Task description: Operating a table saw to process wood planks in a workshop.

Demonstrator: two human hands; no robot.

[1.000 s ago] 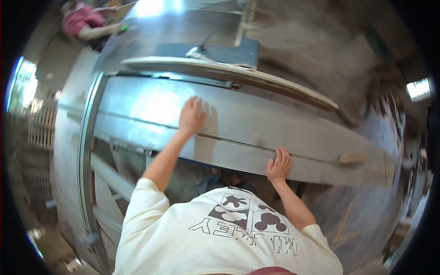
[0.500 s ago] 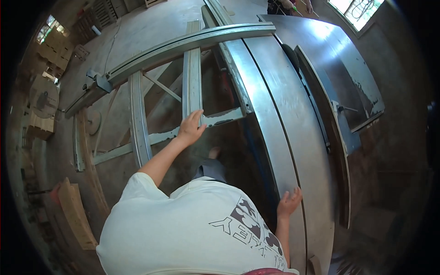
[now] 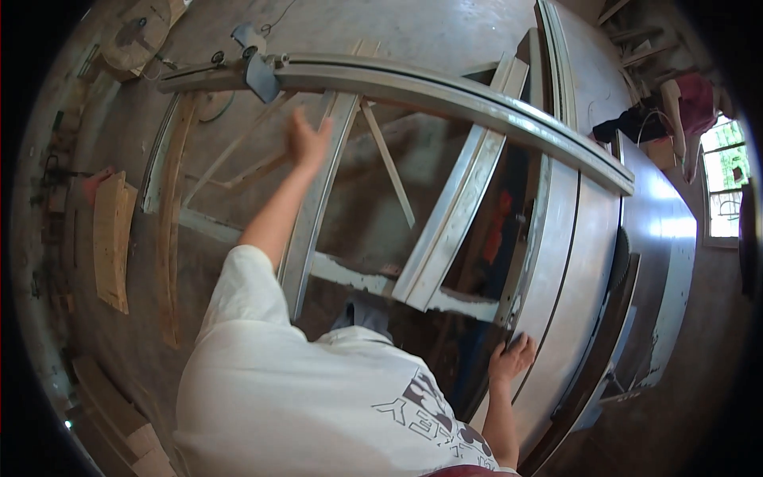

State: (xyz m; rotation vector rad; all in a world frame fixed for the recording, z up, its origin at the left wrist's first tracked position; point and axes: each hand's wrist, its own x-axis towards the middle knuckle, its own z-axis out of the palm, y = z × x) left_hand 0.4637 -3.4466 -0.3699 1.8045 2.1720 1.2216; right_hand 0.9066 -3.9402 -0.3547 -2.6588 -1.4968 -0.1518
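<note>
A sliding table saw spreads in front of me, with a long metal fence (image 3: 445, 97) across its outrigger frame. My left hand (image 3: 308, 143) is raised with thumb and fingers apart. It holds nothing and hovers by the left metal crossbar (image 3: 318, 207), below the grey stop block (image 3: 261, 77) on the fence. On the right, my right hand (image 3: 511, 359) rests on the near part of the sliding table (image 3: 548, 266), fingers loosely spread at its inner edge. The second crossbar (image 3: 453, 222) lies between my hands.
The toothed saw blade (image 3: 621, 258) stands right of the sliding table, beside a long dark-edged board (image 3: 608, 342). Another person (image 3: 690, 103) bends at the far right by the saw's table. Wooden pieces (image 3: 114, 242) lie at left, near a long wood strip (image 3: 172, 230).
My view has swung left. My left hand has left the right crossbar and moved left and forward toward the stop block. My right hand stays on the sliding table, now farther forward along it.
</note>
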